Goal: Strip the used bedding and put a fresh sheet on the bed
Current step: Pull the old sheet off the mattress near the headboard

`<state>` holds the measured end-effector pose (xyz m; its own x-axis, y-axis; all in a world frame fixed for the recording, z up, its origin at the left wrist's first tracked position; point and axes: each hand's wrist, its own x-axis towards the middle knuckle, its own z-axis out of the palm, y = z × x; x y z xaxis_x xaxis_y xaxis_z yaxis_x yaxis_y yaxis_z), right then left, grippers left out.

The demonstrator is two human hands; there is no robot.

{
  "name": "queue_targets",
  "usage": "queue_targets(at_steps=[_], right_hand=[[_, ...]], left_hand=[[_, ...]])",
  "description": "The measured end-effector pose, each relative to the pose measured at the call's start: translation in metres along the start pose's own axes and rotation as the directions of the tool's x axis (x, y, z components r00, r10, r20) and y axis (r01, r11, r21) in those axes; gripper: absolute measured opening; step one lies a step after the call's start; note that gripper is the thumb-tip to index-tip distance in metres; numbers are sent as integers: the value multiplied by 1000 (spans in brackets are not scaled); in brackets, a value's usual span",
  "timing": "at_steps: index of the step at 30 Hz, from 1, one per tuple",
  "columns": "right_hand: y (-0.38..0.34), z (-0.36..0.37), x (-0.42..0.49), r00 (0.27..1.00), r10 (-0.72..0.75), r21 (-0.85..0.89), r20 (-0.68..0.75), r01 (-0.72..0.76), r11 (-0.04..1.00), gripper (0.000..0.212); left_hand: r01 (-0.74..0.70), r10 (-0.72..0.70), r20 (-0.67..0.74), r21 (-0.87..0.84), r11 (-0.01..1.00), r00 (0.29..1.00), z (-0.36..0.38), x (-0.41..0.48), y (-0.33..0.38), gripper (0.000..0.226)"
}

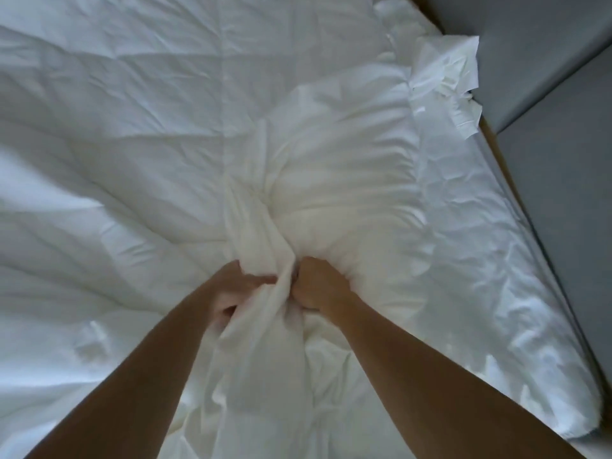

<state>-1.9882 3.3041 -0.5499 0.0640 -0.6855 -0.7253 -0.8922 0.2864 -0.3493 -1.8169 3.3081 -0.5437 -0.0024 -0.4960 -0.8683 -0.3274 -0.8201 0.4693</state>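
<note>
Both sets of fingers are curled tight: the left hand (231, 288) and the right hand (319, 284) sit close together, each gripping a twisted bunch of white bedding (261, 233) in the middle of the bed (480, 260). Beyond the knuckles the fabric swells into a puffy mound. Grey padded panels (546, 111) run along the bed's right edge.

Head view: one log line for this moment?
phase: stripping | left hand: grips bunched white bedding | right hand: grips it too
</note>
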Motion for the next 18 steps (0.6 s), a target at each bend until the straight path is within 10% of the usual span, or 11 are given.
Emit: queue_targets(at_steps=[3,7,10,12,15,18], right_hand=[[-29,14,3,990,-94,158,-107,110,981,20],[-112,31,-7,865,-384,264,-322,472,841,22],[-145,68,-21,885,-459,25,-72,462,887,63],[-135,96,-26,921,-390,-263,-8,374,889,51],[-108,117,-32,925,-359,-298,-122,311,902,26],[-82,91,-39,742,-401,-265,-537,303,915,28]], left_hand=[[-41,37,-219,-16,999,975,-24,5,-22,36],[-77,251,-625,292,953,740,-141,5,-23,28],[-164,158,-478,28,986,864,-159,-6,-40,38],[-203,148,-327,-143,969,934,-141,-17,-55,41],[-111,99,-108,-115,987,989,-115,-33,-83,46],[-190,160,-277,-85,978,947,-127,-35,-100,53]])
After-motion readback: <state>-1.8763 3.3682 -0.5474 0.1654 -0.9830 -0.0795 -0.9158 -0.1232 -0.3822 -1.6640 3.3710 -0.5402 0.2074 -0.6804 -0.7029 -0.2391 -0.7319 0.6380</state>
